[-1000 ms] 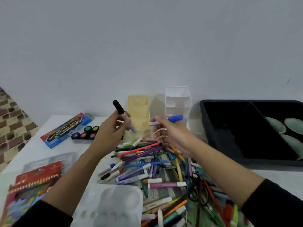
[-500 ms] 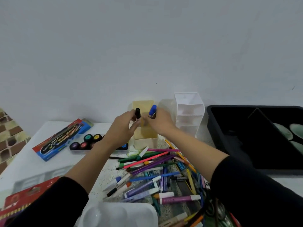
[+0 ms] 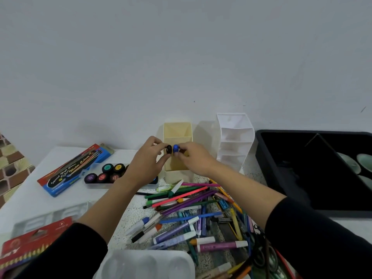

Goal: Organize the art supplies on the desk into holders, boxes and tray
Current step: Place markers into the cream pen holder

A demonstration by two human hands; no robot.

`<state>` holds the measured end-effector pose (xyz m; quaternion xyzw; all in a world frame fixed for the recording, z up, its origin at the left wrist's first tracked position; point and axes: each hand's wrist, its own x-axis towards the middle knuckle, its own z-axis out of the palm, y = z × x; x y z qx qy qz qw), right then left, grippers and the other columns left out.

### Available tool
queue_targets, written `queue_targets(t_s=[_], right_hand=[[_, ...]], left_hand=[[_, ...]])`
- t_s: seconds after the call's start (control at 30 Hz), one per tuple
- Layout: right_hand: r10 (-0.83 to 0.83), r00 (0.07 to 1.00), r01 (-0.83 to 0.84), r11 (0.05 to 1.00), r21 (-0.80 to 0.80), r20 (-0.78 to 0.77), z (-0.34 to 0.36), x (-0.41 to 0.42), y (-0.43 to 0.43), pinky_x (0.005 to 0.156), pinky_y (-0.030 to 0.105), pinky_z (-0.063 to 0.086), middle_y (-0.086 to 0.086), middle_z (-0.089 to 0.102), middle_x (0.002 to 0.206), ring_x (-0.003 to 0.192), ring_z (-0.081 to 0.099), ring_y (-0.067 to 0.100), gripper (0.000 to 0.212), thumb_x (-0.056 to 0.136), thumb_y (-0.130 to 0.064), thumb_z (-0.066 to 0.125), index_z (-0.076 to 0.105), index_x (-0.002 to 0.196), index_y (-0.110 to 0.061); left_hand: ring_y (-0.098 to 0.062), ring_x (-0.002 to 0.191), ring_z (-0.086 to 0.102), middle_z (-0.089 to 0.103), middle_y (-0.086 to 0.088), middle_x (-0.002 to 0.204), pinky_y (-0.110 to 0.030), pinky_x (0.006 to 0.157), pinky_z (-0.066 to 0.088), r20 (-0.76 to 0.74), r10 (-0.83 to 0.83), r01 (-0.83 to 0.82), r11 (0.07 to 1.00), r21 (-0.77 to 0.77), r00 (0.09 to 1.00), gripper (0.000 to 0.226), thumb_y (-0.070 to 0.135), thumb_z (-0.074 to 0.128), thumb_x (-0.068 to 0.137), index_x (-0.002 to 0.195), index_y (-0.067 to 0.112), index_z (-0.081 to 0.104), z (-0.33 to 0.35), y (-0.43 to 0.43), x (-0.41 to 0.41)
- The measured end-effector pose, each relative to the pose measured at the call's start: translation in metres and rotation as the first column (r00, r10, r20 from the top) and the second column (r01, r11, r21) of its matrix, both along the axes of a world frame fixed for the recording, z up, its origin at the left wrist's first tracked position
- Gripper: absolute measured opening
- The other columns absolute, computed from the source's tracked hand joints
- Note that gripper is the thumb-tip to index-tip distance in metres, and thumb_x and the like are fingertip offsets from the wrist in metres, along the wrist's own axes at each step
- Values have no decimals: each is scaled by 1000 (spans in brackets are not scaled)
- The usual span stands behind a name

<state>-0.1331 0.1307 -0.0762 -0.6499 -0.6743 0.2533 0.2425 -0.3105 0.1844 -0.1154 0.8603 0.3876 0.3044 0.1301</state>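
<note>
Recorded on the white desk [image 3: 40, 200], far right: black tray [image 3: 298, 178] with a slanted divider, pale green shapes in its right section. Centre front: loose pile of pens and markers [image 3: 193, 210], crossed over one another, just short of the holders. Left side: blue brush box [image 3: 74, 170] lying flat at an angle; red pencil box [image 3: 30, 246] at the near left edge, partly under a black sleeve. Near edge, centre: white palette [image 3: 149, 264]. Against the wall: white tiered holder [image 3: 234, 146], just beside and to the right of the cream holder [image 3: 177, 129]. Between brush box and cream holder: set of paint pots [image 3: 104, 174] in two rows, partly hidden by the left forearm. Over the cream holder's lower compartments: left hand [image 3: 147, 164], thumb and fingers pinched on the black-capped marker [image 3: 168, 148]; right hand [image 3: 193, 160], thumb and fingers pinched likewise on the blue-capped marker [image 3: 175, 148]. Both markers upright, caps up, side by side and near touching. Barrels hidden behind the fingers; cannot tell which compartment, nor whether the tips are already inside.
</note>
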Motion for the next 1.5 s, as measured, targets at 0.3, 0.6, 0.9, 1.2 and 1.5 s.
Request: queue_targets(t_s=[0.3,0.6,0.9,1.2,1.5], right_hand=[[-17,999,17,1000,-3,-37,-6,1,-8,78,43,55,1,62,86,83,60,22,35,107,-31,43,62,132,-15],[-125,985,128,991,25,-118,-2,9,-34,83,33,51,-1,63,111,84,59,15,45,104,-38,49,48,145,-20],[-136,931,171,982,76,-340,9,46,-140,72,45,60,-2,69,81,63,63,13,15,102,-31,56,68,100,-21],[-89,995,92,991,94,-37,21,136,-261,63,19,41,-13,62,76,72,59,5,18,101,-30,59,68,92,-19],[-195,892,228,973,-34,407,-19,257,-336,74,35,50,-8,60,90,80,56,15,8,95,-31,59,62,96,-24]], left_hand=[[-23,102,65,63,-12,111,-25,81,56,78,-18,25,995,-96,997,33,6,68,94,127,6,65,-8,-6,1],[-5,87,66,66,3,104,-14,70,48,203,147,-69,935,-348,968,30,19,66,96,121,21,49,8,-34,2],[-24,63,58,61,-4,69,-41,61,51,191,-50,123,911,-394,980,19,34,60,99,83,24,62,19,-107,19],[-15,73,58,60,6,79,-33,66,46,185,-496,528,822,-214,848,14,29,57,102,94,20,64,31,-190,121],[-5,81,57,58,19,86,-17,70,41,49,-543,539,813,-222,839,6,29,60,99,97,27,65,13,-253,209]])
